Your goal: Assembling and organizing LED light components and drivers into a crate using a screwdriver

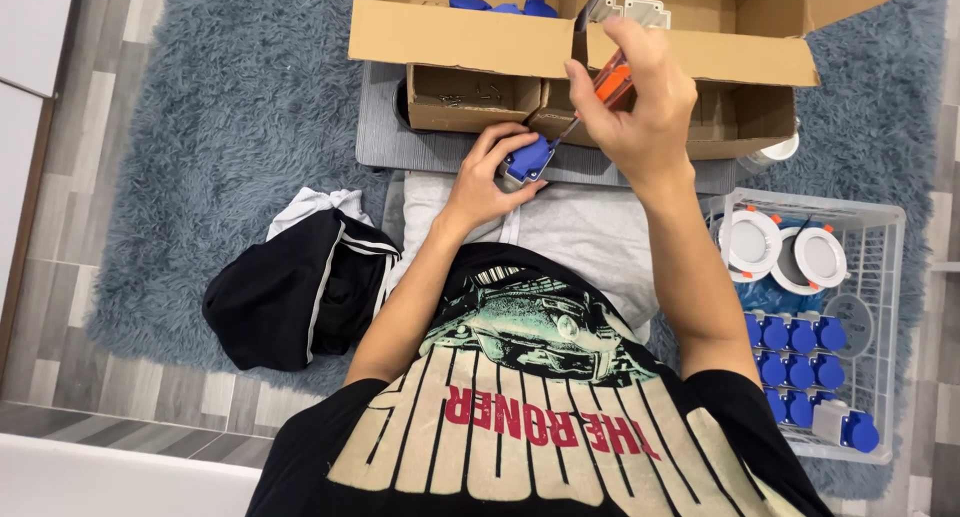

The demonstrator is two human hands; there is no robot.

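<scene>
Small blue-and-grey box (pixel 527 162) in left-hand fingers (pixel 497 147), orange-handled screwdriver (pixel 605 87) in right fist (pixel 640 102)

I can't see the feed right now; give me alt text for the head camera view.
Seen from above, the left hand holds a small blue and grey part while the right hand works an orange-handled screwdriver into it. Open cardboard boxes stand ahead on a grey shaggy rug; a white wire basket to the right holds more blue parts and round white light fittings.
</scene>
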